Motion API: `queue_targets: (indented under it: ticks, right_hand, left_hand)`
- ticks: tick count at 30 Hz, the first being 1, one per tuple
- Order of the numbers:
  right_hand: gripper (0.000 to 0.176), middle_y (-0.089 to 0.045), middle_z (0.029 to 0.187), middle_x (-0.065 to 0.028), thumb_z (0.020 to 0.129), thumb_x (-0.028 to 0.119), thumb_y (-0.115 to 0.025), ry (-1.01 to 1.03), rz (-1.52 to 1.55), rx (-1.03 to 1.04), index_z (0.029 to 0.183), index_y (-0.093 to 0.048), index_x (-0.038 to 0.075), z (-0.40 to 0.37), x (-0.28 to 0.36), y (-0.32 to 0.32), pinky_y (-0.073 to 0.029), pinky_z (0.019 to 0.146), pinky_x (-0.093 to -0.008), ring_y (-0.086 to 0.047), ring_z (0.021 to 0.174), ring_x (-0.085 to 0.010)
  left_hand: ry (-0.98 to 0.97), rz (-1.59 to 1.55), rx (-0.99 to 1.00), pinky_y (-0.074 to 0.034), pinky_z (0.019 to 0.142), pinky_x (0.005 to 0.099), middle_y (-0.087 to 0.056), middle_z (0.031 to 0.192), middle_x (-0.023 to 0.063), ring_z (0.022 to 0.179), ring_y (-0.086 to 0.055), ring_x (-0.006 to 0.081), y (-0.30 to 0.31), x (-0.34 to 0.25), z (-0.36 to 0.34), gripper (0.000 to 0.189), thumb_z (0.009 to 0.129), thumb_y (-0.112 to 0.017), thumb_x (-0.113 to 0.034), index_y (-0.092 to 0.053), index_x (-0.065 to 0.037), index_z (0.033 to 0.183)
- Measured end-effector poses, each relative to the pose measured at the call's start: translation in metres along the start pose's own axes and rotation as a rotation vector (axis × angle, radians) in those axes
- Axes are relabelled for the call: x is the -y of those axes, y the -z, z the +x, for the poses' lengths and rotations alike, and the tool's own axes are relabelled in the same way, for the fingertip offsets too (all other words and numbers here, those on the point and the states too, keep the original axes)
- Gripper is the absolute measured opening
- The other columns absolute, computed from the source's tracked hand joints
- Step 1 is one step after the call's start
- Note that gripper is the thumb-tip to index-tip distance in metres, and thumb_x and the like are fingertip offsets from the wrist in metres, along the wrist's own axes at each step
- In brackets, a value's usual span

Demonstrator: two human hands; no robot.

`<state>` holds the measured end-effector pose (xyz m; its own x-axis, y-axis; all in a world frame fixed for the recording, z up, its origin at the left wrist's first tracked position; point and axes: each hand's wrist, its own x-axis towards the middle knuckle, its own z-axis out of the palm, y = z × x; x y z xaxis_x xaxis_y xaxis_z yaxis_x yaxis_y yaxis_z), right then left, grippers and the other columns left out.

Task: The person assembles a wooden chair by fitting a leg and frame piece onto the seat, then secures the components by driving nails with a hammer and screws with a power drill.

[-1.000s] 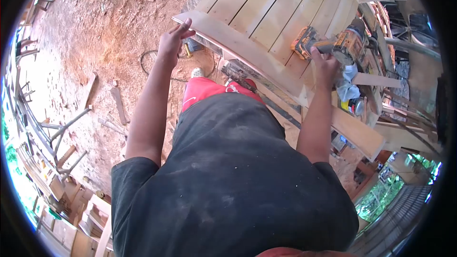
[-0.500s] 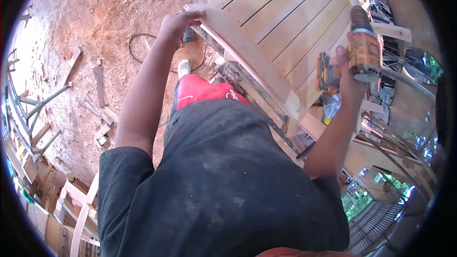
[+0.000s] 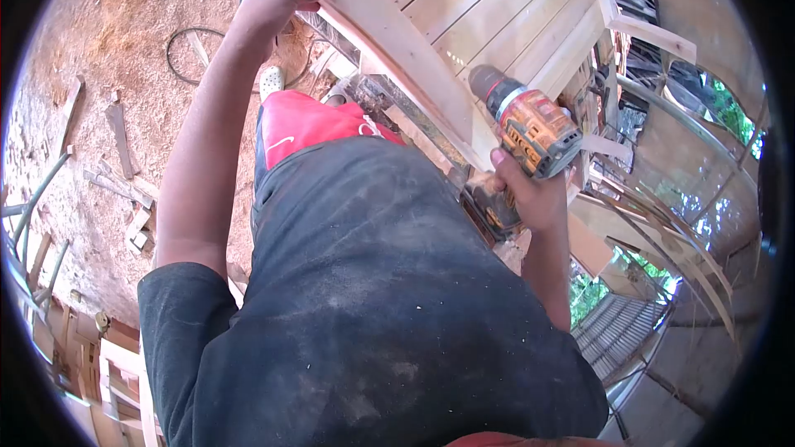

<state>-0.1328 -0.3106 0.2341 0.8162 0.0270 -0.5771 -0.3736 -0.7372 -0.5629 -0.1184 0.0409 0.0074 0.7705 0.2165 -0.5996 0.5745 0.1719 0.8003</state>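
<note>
My left hand (image 3: 277, 7) grips the far left corner of a slatted wooden panel (image 3: 489, 12), thumb on top of its pale edge board (image 3: 397, 45). In my right hand (image 3: 530, 190) is a yellow and black cordless drill (image 3: 534, 128), its handle wrapped by my fingers. The drill's chuck points up and left, above the near part of the panel. I cannot make out whether the tip touches the wood.
Sawdust covers the ground (image 3: 108, 41) at the left, with wood offcuts (image 3: 120, 136) and a thin cable loop (image 3: 178, 54) on it. Metal tubes (image 3: 37, 199) stand at the far left. A corrugated sheet (image 3: 617, 335) lies at the lower right.
My right hand has brought the drill down and left, from the panel's right edge toward its near corner. My left hand still holds the corner. The whole view has shifted.
</note>
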Motion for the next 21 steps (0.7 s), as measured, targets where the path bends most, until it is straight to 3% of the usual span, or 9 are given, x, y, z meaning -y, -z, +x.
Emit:
queue_targets:
  ticks: [2,4,5,7,10,14,18,19,21]
  right_hand:
    - [0.043,-0.069,0.103,-0.0057,0.09,0.016,-0.08,0.003,0.017,0.002,0.126,-0.061,-0.001,-0.008,-0.011,-0.001,-0.053,0.066,-0.0275,-0.064,0.076,-0.0104]
    - [0.047,-0.069,0.106,-0.0064,0.09,0.015,-0.08,0.058,0.014,-0.013,0.128,-0.058,-0.001,-0.011,-0.023,-0.003,-0.054,0.069,-0.0281,-0.065,0.081,-0.0116]
    - [0.056,-0.068,0.117,-0.0097,0.09,0.015,-0.08,-0.127,0.002,0.064,0.135,-0.053,-0.002,-0.013,-0.009,-0.002,-0.056,0.085,-0.0317,-0.068,0.101,-0.016]
    - [0.046,-0.068,0.104,-0.0067,0.09,0.014,-0.08,0.019,-0.043,0.021,0.127,-0.058,-0.002,-0.01,-0.025,-0.01,-0.054,0.069,-0.0287,-0.065,0.08,-0.0122]
    - [0.041,-0.069,0.097,-0.0044,0.091,0.014,-0.08,0.108,0.01,0.003,0.124,-0.062,-0.001,-0.004,-0.021,-0.022,-0.054,0.063,-0.0272,-0.064,0.072,-0.0099]
    - [0.039,-0.071,0.102,-0.0052,0.091,0.015,-0.079,0.212,-0.048,0.088,0.123,-0.064,-0.001,0.01,0.012,-0.033,-0.055,0.069,-0.029,-0.066,0.079,-0.0111]
    - [0.037,-0.073,0.109,-0.0084,0.091,0.015,-0.078,0.481,-0.331,0.144,0.123,-0.066,-0.001,0.029,0.045,-0.038,-0.055,0.084,-0.0342,-0.069,0.095,-0.0175]
    - [0.037,-0.073,0.111,-0.0093,0.091,0.015,-0.078,0.577,-0.412,0.159,0.122,-0.066,-0.001,0.035,0.051,-0.04,-0.054,0.088,-0.0355,-0.07,0.1,-0.0192]
    - [0.037,-0.073,0.113,-0.011,0.091,0.015,-0.077,0.561,-0.438,0.234,0.123,-0.066,-0.001,0.047,0.061,-0.043,-0.053,0.093,-0.0366,-0.069,0.105,-0.0216]
  left_hand:
    - [0.004,-0.005,0.006,-0.04,0.073,0.0286,-0.075,0.098,0.0094,0.082,-0.058,0.0118,-0.001,-0.006,-0.001,0.049,0.09,-0.078,-0.041,-0.074,0.0,0.117]
    - [-0.015,-0.031,-0.026,-0.042,0.086,0.0339,-0.075,0.099,0.0107,0.092,-0.061,0.0165,-0.007,-0.003,-0.001,0.049,0.09,-0.079,-0.04,-0.074,0.002,0.114]
    - [-0.015,-0.032,-0.039,-0.042,0.089,0.0354,-0.075,0.099,0.011,0.095,-0.061,0.0177,-0.009,0.0,-0.002,0.049,0.09,-0.079,-0.04,-0.074,0.002,0.113]
    - [-0.026,-0.036,-0.065,-0.042,0.094,0.0382,-0.075,0.099,0.0115,0.1,-0.063,0.02,-0.01,-0.005,-0.008,0.048,0.089,-0.08,-0.04,-0.075,0.003,0.111]
    - [-0.032,-0.039,-0.063,-0.043,0.093,0.0386,-0.075,0.1,0.0116,0.101,-0.064,0.0202,-0.01,-0.006,-0.006,0.049,0.089,-0.08,-0.04,-0.076,0.003,0.111]
    - [-0.01,-0.184,-0.052,-0.049,0.09,0.0338,-0.075,0.095,0.012,0.092,-0.068,0.0179,-0.008,-0.004,-0.014,0.039,0.082,-0.085,-0.026,-0.076,0.004,0.105]
    - [0.086,0.05,-0.009,-0.056,0.088,0.0341,-0.076,0.096,0.0134,0.091,-0.073,0.0197,-0.052,0.036,-0.032,0.075,0.067,-0.091,-0.055,-0.075,0.002,0.112]
    - [0.165,0.039,0.009,-0.056,0.086,0.034,-0.076,0.095,0.0125,0.088,-0.073,0.0197,-0.063,0.025,-0.045,0.077,0.066,-0.091,-0.059,-0.076,0.002,0.11]
    - [0.168,-0.064,0.12,-0.057,0.08,0.0331,-0.076,0.09,0.0106,0.083,-0.073,0.0188,-0.082,0.028,-0.044,0.067,0.069,-0.089,-0.055,-0.078,0.002,0.103]
